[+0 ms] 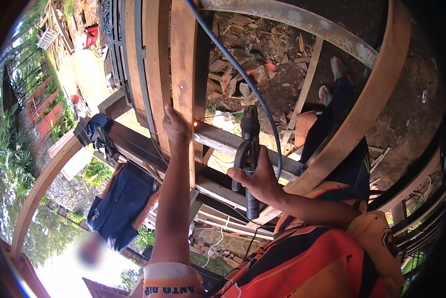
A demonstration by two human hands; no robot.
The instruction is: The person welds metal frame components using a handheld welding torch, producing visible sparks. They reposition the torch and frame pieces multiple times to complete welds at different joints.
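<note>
My right hand (pixel 261 181) is closed around a black welding electrode holder (pixel 249 144). From its jaws a thin electrode (pixel 220 115) reaches left, and a small orange glow shows at its tip, beside the wooden plank and a metal crossbar (pixel 225 140). My left hand (pixel 177 125) grips the edge of the long wooden plank (pixel 182 74), thumb up on its face; its fingers are partly hidden behind it. A blue cable (pixel 243 74) curves past the holder on the right.
A co-worker in a dark blue shirt (pixel 122 206) is on the left beyond the frame, next to dark cloth (pixel 99 131) on a beam. A curved wooden beam (pixel 367 114) crosses at right. Below lie wood scraps and a torn sack (pixel 243 82). A red machine (pixel 91 36) stands far left.
</note>
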